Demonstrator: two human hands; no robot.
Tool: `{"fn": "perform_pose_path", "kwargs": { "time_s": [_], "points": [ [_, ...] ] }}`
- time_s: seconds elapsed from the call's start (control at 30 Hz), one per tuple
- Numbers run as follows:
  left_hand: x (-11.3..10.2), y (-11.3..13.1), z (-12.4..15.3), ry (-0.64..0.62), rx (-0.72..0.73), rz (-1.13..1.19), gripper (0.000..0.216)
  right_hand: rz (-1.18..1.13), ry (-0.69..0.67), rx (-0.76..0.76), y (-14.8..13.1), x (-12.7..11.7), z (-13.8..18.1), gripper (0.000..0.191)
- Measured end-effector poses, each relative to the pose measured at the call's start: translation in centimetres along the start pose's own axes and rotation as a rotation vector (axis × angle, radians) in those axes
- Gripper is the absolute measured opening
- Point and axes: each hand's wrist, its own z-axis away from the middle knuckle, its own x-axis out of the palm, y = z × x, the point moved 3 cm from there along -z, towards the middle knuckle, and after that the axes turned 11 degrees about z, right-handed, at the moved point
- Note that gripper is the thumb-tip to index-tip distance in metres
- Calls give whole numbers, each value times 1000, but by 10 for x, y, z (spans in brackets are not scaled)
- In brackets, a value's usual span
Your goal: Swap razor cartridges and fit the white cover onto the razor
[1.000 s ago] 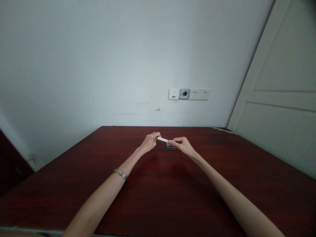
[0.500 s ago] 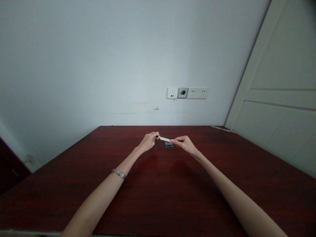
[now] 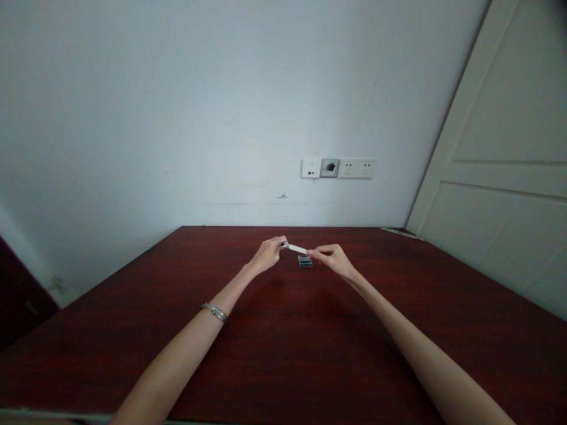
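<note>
Above the far half of the table (image 3: 274, 348), a slim white strip-like thing (image 3: 298, 249) is stretched between my two hands, tilted slightly down to the right. My left hand (image 3: 266, 255) pinches its left end, where a small greyish piece with a dark spot shows at the fingertips. The right end sits between the thumb and fingers of my right hand (image 3: 333, 258). Just below the strip, a small clear case (image 3: 305, 262) with dark and teal parts lies on the table, touched by neither hand. What exactly the strip is, I cannot make out.
Behind the table rises a pale wall with a row of sockets and switch plates (image 3: 339, 168). A white panelled door (image 3: 500, 195) stands at the right. A thin pale strip (image 3: 402, 234) lies along the table's far right corner. A silver bracelet (image 3: 215, 312) circles my left forearm.
Both hands keep their hold on the white strip, almost unmoved. The whole view has shifted very slightly, so everything appears a little further right.
</note>
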Motion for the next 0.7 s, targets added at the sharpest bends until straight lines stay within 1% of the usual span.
{"fn": "perform_pose_path", "kwargs": {
  "time_s": [0.1,0.27,0.33,0.4,0.57,0.63,0.7],
  "points": [
    [-2,-1,1,5,-5,18,24,-3,20,24,3,-3,0,41],
    [2,0,1,-1,-31,22,26,-5,14,-17,-12,4,1,41],
    [4,1,1,-4,-36,18,27,0,12,-31,-14,6,1,41],
    [3,2,0,-6,-29,16,26,18,17,-24,-9,4,0,42],
    [-2,3,-2,36,-13,45,20,70,88,65,14,-7,-2,43],
    [-1,3,-2,37,-23,48,19,54,99,71,13,-6,-2,43],
    [1,3,-3,20,-39,45,19,18,85,40,4,-2,-1,42]
  ]
}}
